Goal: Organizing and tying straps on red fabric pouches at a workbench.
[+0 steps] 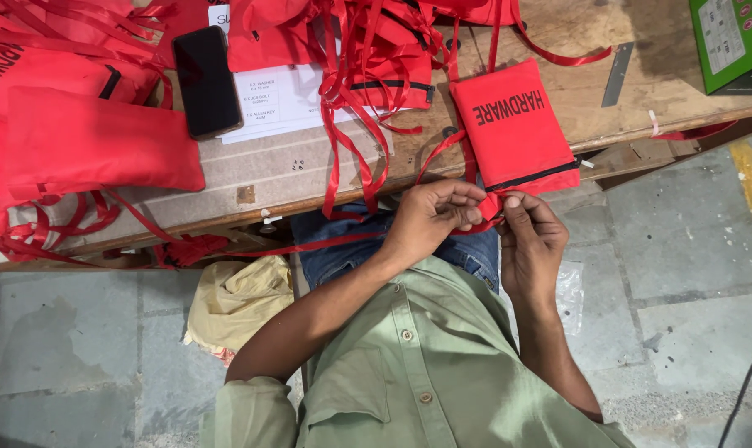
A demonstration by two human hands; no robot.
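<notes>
A red fabric pouch (517, 129) with black lettering and a black zip lies at the wooden table's front edge, hanging slightly over it. My left hand (430, 217) and my right hand (529, 241) meet just below the pouch's lower corner. Both pinch a red ribbon (490, 206) attached there, fingers closed tightly on it. The ribbon trails left across my lap, below the table edge.
Several more red pouches (85, 137) and loose red ribbons (351, 91) cover the table. A black phone (206, 81) lies on a white printed sheet (280, 99). A metal ruler (617, 75) and green box (733, 41) sit right. Yellow cloth (239, 303) lies on the grey floor.
</notes>
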